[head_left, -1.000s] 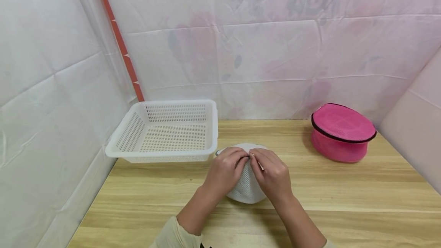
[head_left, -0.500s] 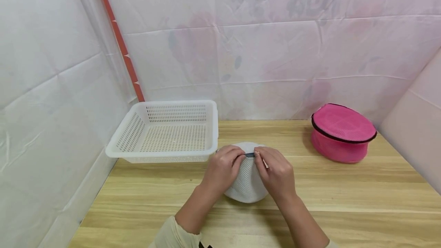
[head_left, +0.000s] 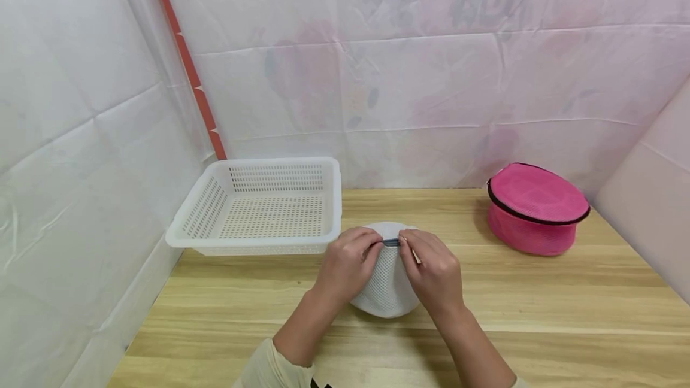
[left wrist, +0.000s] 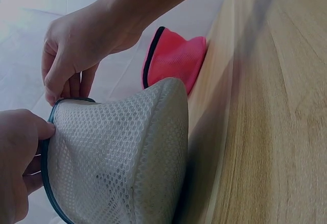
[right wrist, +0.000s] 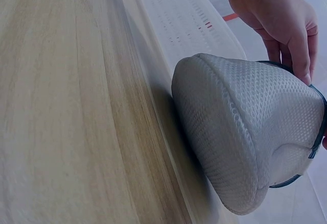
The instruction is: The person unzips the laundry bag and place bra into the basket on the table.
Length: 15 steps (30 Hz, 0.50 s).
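A round white mesh laundry bag (head_left: 385, 292) stands on the table between my hands, its dark blue zip edge (head_left: 391, 242) facing up. My left hand (head_left: 347, 262) pinches that edge on the left, thumb against the near side. On the right, my right hand (head_left: 435, 265) pinches it too, leaving a short stretch of trim showing between the fingertips. From the left wrist, the mesh wall (left wrist: 112, 152) looks drawn up toward both hands. The right wrist view shows the bag's padded base (right wrist: 209, 132) low over the wood and a fold in its side.
A white perforated plastic basket (head_left: 332, 235) sits at the back left. Toward the back right is a pink mesh bag (head_left: 539, 193) with a black zip band. Pale sheets (head_left: 420, 88) hang behind and beside the wooden table (head_left: 539, 316).
My hands have moved slightly apart along the zip edge, baring a short strip of dark trim between them. Over the last half second they stay almost still.
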### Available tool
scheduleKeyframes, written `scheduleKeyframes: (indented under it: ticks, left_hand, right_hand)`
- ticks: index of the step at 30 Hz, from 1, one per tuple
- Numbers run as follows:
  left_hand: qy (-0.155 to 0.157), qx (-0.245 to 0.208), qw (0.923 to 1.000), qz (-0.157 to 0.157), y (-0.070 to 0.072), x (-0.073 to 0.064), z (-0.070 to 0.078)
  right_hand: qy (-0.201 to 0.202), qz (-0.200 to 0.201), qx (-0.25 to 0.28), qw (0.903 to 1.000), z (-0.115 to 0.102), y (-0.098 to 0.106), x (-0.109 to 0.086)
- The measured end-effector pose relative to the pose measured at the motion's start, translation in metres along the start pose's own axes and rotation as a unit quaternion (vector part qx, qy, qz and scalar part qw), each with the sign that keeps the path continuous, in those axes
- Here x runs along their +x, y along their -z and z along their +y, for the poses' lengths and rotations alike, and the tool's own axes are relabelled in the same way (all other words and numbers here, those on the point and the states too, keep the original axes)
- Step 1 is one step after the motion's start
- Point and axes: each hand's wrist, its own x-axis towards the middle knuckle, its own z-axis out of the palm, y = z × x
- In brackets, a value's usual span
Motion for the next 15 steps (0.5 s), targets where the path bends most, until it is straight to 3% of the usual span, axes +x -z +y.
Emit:
scheduleKeyframes:
  ticks: [15]
  left_hand:
    - [-0.032, -0.010, 0.9994, -0.005, -0.0030, -0.0019, 0.0067]
  right_hand:
    - [0.031, 0.006, 0.017, 0.9994, -0.0056, -0.0039, 0.0005]
